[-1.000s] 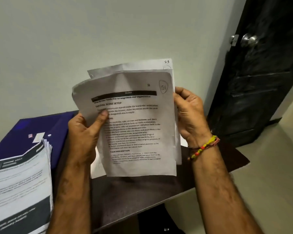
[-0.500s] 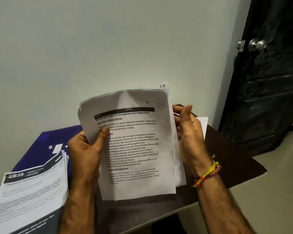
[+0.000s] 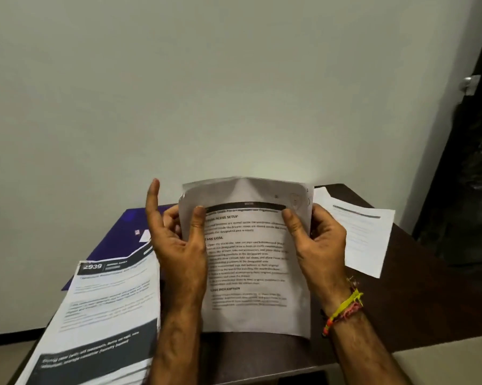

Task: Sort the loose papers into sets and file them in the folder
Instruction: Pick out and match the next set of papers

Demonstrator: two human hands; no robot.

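Dark brown table (image 3: 417, 309) against a pale wall (image 3: 234, 79), black door (image 3: 473, 162) at right. On the table's left, a thick stack of printed papers (image 3: 103, 315) headed "2939", overlapping a purple folder (image 3: 123, 240) behind it. At right, a single loose sheet (image 3: 365, 234) lying flat. Between them, held upright above the table, a small sheaf of printed sheets (image 3: 251, 262): left hand (image 3: 178, 245) pinching its left edge by the thumb, index finger raised free; right hand (image 3: 317, 240) gripping its right edge, thumb in front. Beaded yellow wristband (image 3: 345, 307) on the right wrist.
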